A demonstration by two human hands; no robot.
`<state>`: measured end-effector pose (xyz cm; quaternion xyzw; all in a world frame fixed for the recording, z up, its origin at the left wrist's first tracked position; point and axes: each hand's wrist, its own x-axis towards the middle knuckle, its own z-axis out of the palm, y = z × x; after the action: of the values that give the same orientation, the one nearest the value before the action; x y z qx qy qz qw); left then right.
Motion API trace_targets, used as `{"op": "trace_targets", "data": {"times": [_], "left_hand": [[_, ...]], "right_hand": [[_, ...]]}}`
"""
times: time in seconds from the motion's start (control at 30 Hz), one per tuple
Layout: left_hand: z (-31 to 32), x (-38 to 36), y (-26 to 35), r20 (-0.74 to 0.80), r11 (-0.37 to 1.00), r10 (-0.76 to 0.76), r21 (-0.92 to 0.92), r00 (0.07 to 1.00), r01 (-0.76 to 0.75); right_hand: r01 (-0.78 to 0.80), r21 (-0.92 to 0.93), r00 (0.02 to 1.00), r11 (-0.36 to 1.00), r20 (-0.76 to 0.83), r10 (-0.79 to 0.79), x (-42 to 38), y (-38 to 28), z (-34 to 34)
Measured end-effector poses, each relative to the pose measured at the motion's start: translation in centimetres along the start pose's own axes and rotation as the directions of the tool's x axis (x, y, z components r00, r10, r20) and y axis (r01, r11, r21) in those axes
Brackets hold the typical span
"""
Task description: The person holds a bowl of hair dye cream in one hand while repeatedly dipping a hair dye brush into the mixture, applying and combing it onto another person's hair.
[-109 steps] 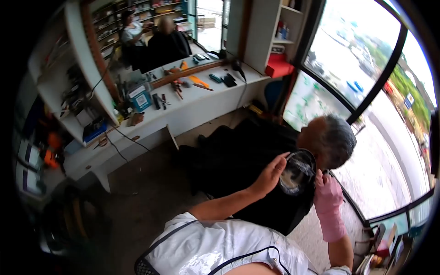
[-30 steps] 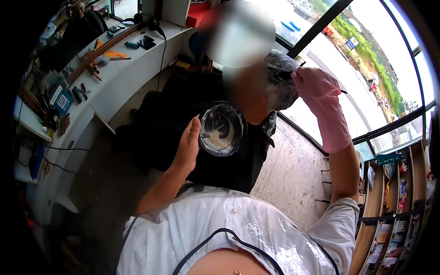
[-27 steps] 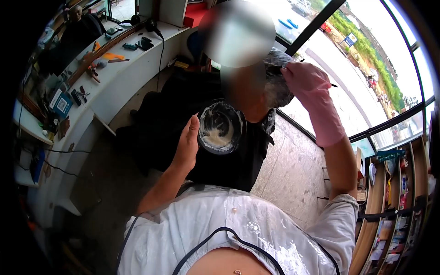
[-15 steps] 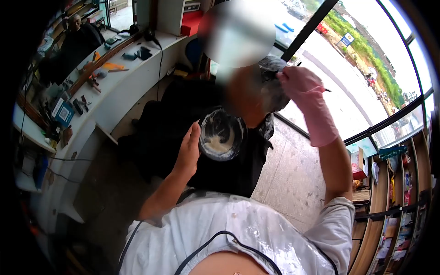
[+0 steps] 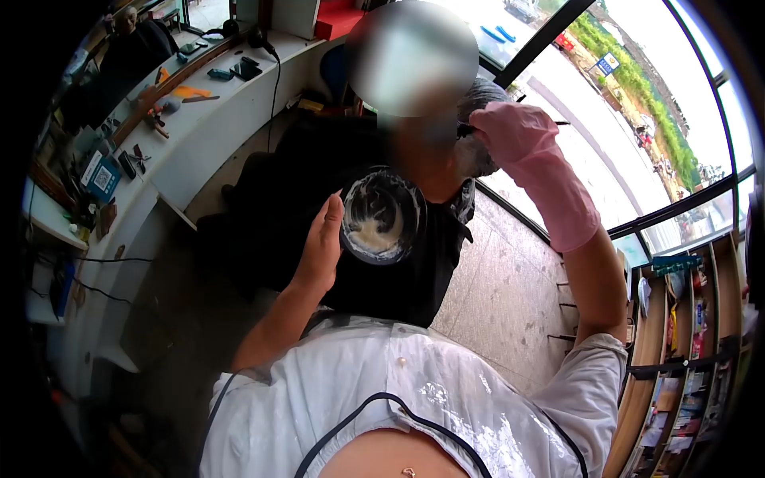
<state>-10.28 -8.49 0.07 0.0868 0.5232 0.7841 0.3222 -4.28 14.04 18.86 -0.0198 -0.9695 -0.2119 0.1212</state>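
Note:
My left hand (image 5: pixel 320 247) is bare and holds a dark bowl (image 5: pixel 382 217), its thumb along the near-left rim and the other fingers hidden. Creamy pale paste lies in the bowl and smears its inner wall. My right hand (image 5: pixel 518 135), in a pink glove, is closed beside the hair of a seated person. A thin dark handle (image 5: pixel 563 123) sticks out from the fist; it looks like a tint brush, whose working end I cannot see. The person's grey, wet-looking hair (image 5: pixel 476 159) is partly behind the glove. A black cape (image 5: pixel 335 159) drapes over the person, below the bowl.
On the left, a white counter (image 5: pixel 187 135) under a mirror carries clippers, an orange item and a hair dryer (image 5: pixel 261 44) with a hanging cord. Glass windows (image 5: pixel 621 159) stand at the right. Shelves (image 5: pixel 677 342) with packages line the lower right. Tiled floor (image 5: pixel 502 295) lies between.
The view has shifted slightly, and the bowl sits a little higher in it. My right wrist has swung outward to the right, while its closed fingers stay by the hair.

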Motion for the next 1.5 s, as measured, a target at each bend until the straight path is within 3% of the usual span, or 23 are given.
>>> {"op": "trace_targets", "data": {"times": [0.07, 0.17, 0.2, 0.27, 0.33, 0.43, 0.47, 0.5, 0.6, 0.8, 0.9, 1.03, 1.1, 1.17, 1.23, 1.33, 1.37, 1.43, 1.5], "left_hand": [[0.4, -0.6, 1.0, 0.045, 1.0, -0.022, 0.0, 0.999, 0.022], [0.1, -0.4, 0.7, 0.104, 1.0, -0.025, 0.006, 0.994, 0.025], [0.2, -0.4, 0.7, 0.081, 0.999, -0.039, 0.009, 0.996, 0.038], [0.2, -0.2, 0.2, 0.057, 0.998, -0.058, 0.006, 0.997, 0.058], [-0.1, 0.1, -0.9, -0.061, 0.998, 0.027, -0.052, 0.998, -0.031], [-0.4, 0.2, -1.2, -0.036, 0.997, 0.022, -0.077, 0.999, -0.025], [-0.3, 0.1, -1.2, -0.039, 0.997, 0.02, -0.08, 0.999, -0.023], [-0.1, -0.1, -0.9, -0.063, 0.997, 0.011, -0.074, 0.998, -0.016], [0.2, -0.5, -0.5, -0.104, 0.998, -0.012, -0.056, 0.995, 0.006], [0.1, -0.3, -0.8, -0.068, 0.997, 0.033, -0.071, 0.997, -0.038], [-0.1, -0.4, -0.6, -0.073, 0.998, 0.012, -0.058, 0.997, -0.016], [-0.3, -0.1, -1.1, -0.075, 0.998, 0.026, -0.06, 0.997, -0.03], [0.0, -0.3, -0.7, -0.053, 0.997, 0.033, -0.071, 0.998, -0.037], [0.2, -0.4, -0.3, -0.029, 0.996, 0.039, -0.082, 0.999, -0.042], [0.3, -0.5, 0.0, -0.034, 0.996, 0.033, -0.081, 0.999, -0.035], [-0.2, 0.0, -0.8, -0.057, 0.996, 0.019, -0.082, 0.998, -0.024], [-0.2, 0.0, -0.8, -0.057, 0.996, 0.021, -0.082, 0.998, -0.026], [-0.1, -0.1, -0.6, -0.012, 0.995, 0.052, -0.087, 0.999, -0.053], [-0.1, -0.1, -0.7, -0.03, 0.996, 0.052, -0.077, 0.998, -0.054]], "right_hand": [[0.004, -0.189, 0.977, 0.982, 0.21, 0.036, 1.2, -0.2, 0.1], [0.125, -0.304, 0.986, 0.945, 0.142, -0.085, 2.5, 0.3, 2.4], [0.107, -0.377, 0.987, 0.92, 0.153, -0.052, 2.7, -0.3, 2.2], [0.105, -0.378, 0.987, 0.92, 0.152, -0.05, 2.9, -1.5, 0.5], [0.079, -0.33, 0.995, 0.941, 0.089, -0.052, 2.7, -1.4, -0.3], [0.114, -0.217, 0.992, 0.969, 0.073, -0.101, 2.7, -0.6, 0.7], [0.061, -0.234, 0.967, 0.97, 0.255, 0.001, 3.1, -0.8, 1.0], [0.064, -0.234, 0.966, 0.97, 0.257, -0.002, 3.1, -0.3, 2.5], [0.112, -0.373, 0.985, 0.921, 0.163, -0.054, 2.7, 0.8, 5.1], [0.112, -0.24, 0.993, 0.964, 0.049, -0.103, 2.8, 0.3, 1.4], [0.19, -0.521, 0.93, 0.832, 0.368, 0.018, 3.4, -1.3, 1.8], [0.064, -0.535, 0.962, 0.843, 0.256, 0.09, 3.0, -0.6, 1.8], [0.112, -0.197, 0.994, 0.974, 0.018, -0.111, 2.2, -0.2, -0.6], [0.131, -0.207, 0.991, 0.969, 0.034, -0.127, 2.4, -0.5, -0.7], [0.096, -0.341, 0.971, 0.935, 0.237, -0.013, 3.2, -0.5, 1.0], [0.068, -0.332, 0.966, 0.941, 0.258, 0.021, 3.4, -0.3, 1.2], [0.068, -0.333, 0.966, 0.94, 0.256, 0.021, 3.1, -0.1, 0.7], [0.083, -0.255, 0.993, 0.963, 0.102, -0.059, 2.3, 0.5, -1.1], [0.062, -0.205, 0.995, 0.977, 0.091, -0.044, 2.2, 0.6, -1.0]]}}
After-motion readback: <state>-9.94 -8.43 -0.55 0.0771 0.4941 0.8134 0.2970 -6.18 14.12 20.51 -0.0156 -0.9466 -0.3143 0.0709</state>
